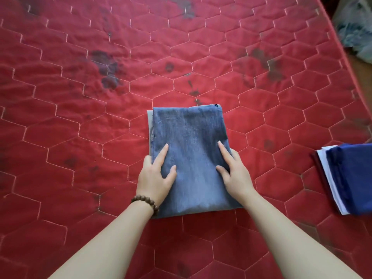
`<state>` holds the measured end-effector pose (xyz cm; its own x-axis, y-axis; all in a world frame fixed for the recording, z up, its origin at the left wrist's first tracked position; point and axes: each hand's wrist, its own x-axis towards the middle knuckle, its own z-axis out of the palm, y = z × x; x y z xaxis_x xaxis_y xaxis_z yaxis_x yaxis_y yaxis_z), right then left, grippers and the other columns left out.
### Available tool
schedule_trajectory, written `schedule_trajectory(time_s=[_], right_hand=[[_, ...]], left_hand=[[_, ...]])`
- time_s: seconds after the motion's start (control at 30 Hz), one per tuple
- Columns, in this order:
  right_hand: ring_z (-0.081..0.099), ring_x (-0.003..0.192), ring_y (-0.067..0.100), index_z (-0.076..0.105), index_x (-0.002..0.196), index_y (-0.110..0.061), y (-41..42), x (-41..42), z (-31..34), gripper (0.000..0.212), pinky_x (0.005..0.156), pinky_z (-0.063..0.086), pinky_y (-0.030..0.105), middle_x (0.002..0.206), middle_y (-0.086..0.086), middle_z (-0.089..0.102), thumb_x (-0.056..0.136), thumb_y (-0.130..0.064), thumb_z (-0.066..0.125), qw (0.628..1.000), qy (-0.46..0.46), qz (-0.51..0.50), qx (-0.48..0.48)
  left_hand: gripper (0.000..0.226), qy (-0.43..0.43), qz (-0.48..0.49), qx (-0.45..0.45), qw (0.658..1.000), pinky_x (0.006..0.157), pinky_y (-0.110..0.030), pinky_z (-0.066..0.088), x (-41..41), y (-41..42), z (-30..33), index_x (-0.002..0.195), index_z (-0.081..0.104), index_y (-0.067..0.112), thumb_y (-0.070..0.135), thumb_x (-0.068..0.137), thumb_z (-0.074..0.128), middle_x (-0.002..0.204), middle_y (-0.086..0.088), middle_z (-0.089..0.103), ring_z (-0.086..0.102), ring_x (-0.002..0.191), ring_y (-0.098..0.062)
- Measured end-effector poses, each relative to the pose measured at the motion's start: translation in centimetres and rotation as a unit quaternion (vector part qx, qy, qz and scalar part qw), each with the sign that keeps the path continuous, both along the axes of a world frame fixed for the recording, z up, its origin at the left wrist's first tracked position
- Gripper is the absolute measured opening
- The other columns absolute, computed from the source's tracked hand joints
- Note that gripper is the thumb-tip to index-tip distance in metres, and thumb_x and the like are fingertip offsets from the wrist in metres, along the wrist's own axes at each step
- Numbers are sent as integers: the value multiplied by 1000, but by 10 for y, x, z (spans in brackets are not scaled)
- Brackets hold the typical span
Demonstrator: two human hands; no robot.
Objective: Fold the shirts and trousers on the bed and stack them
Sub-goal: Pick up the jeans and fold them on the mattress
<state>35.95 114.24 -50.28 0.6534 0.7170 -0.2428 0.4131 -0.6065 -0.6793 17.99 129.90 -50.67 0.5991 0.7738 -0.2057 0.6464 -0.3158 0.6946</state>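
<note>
A folded blue denim garment (189, 137) lies as a neat rectangle in the middle of the red quilted bed (80, 117). My left hand (156, 178) holds its left edge, thumb and forefinger on top, the other fingers tucked out of sight at the side. My right hand (234, 174) holds the right edge the same way. A stack of folded clothes (348, 180), dark blue on top with white and maroon layers beneath, sits at the right edge of the bed.
The bed cover has dark stains across its far half. Beyond the bed's right edge, at the top right, lies a pale plastic bag (354, 27) on the floor. A bead bracelet (146, 202) is on my left wrist.
</note>
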Motion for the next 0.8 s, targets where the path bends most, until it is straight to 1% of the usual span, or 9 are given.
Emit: schedule_trajectory(time_s=[0.1, 0.17, 0.23, 0.3, 0.37, 0.47, 0.53, 0.67, 0.8], right_hand=[[41, 132, 20, 19, 148, -46, 4, -2, 1, 70, 104, 40, 37, 154, -6, 25, 95, -21, 56, 997, 7, 24, -78], [41, 130, 26, 23, 149, -43, 9, -3, 9, 66, 102, 40, 41, 156, 0, 21, 93, -31, 57, 987, -84, 11, -133], [38, 131, 30, 39, 146, -31, 21, -6, 19, 60, 103, 35, 47, 156, 7, 25, 90, -33, 60, 965, -240, -19, -105], [34, 137, 33, 49, 140, -20, 47, -5, 21, 53, 110, 29, 53, 153, 11, 35, 89, -26, 58, 946, -324, 9, -22], [26, 144, 32, 47, 142, -16, 83, 2, 17, 52, 116, 16, 55, 154, 10, 34, 91, -21, 54, 938, -332, 95, -4], [3, 149, 28, 25, 152, -24, 120, 16, -2, 55, 116, -11, 48, 161, 3, 13, 100, -32, 41, 925, -308, 197, -102], [-3, 149, 23, 12, 153, -29, 124, 24, -16, 56, 113, -21, 42, 162, 0, 5, 102, -41, 31, 913, -307, 228, -146], [5, 149, 19, 20, 152, -30, 102, 31, -16, 56, 118, -11, 49, 161, 0, 13, 101, -45, 35, 921, -318, 185, -125], [4, 149, 25, 26, 152, -27, 57, 10, -11, 61, 118, 1, 56, 161, 3, 14, 96, -52, 35, 929, -334, 110, -118]], left_hand=[[63, 98, -1, -9, 995, 86, -35, 48, -1, -3, 5, 143, 29, 51, 47, 87, 58, 107, -2, 41, 54, 89, -21], [56, 146, 11, 111, 983, 94, -43, 42, 5, -2, 12, 141, 42, 40, 45, 86, 55, 123, -11, 43, 49, 111, -31], [53, 93, 15, 236, 967, 101, -50, 33, 18, 1, 21, 133, 55, 22, 37, 82, 53, 136, -19, 43, 41, 126, -37], [53, 40, -43, 302, 951, 109, -50, 27, 41, 8, 23, 132, 55, 12, 30, 83, 50, 143, -20, 41, 35, 136, -37], [57, 64, -124, 312, 940, 118, -48, 17, 66, 19, 18, 141, 43, 7, 24, 87, 49, 153, -19, 30, 22, 144, -34], [64, 162, -171, 267, 934, 120, -40, -4, 88, 42, -2, 154, 14, 12, 34, 98, 37, 161, -12, 1, -3, 149, -27], [66, 201, -185, 257, 927, 119, -37, -8, 87, 51, -14, 154, 6, 17, 43, 99, 30, 161, -10, -5, -8, 148, -23], [70, 197, -176, 264, 928, 120, -40, -5, 72, 48, -13, 154, 9, 19, 51, 95, 28, 161, -11, -1, -3, 149, -23], [83, 185, -146, 264, 935, 119, -48, 8, 31, 17, -8, 153, 20, 18, 65, 86, 30, 160, -17, 6, 1, 149, -30]])
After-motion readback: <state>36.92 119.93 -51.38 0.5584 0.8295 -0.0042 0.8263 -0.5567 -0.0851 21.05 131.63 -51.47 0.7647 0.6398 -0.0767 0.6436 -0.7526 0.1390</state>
